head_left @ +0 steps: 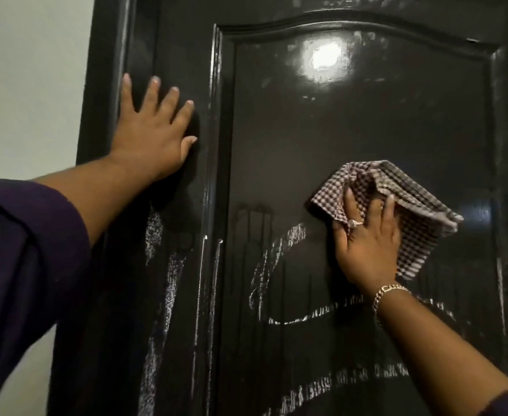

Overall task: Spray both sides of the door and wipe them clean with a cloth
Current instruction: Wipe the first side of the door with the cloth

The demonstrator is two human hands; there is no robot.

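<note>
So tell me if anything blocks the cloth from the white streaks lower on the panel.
Nothing visible does: the checked cloth under the right hand lies on the door, bare panel down to the streaks.

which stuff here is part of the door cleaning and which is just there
Part of the job:
door
checked cloth under the right hand
left hand flat on the door
white streaks

Just there:
wall
ring
bracelet
</note>
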